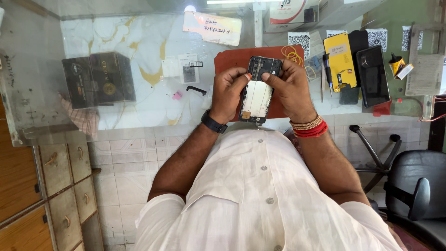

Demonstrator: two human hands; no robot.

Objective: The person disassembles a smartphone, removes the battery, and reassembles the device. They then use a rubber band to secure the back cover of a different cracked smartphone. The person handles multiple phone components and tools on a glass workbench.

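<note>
Our white shirt (260,200) fills the lower frame.
At centre frame, both hands' fingers (241,78) pinch the opened phone (258,95), its long axis running away from us.

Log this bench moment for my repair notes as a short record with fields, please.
Held item: opened phone, back cover off, pale inner plate showing
Left hand: grips the phone's left edge; dark wristband
Right hand: grips the right edge, thumb on the inside; red and beaded bangles
Under the hands: red mat on the glass counter
Right of the mat: yellow phone box, dark phone
Left side: black box
</note>
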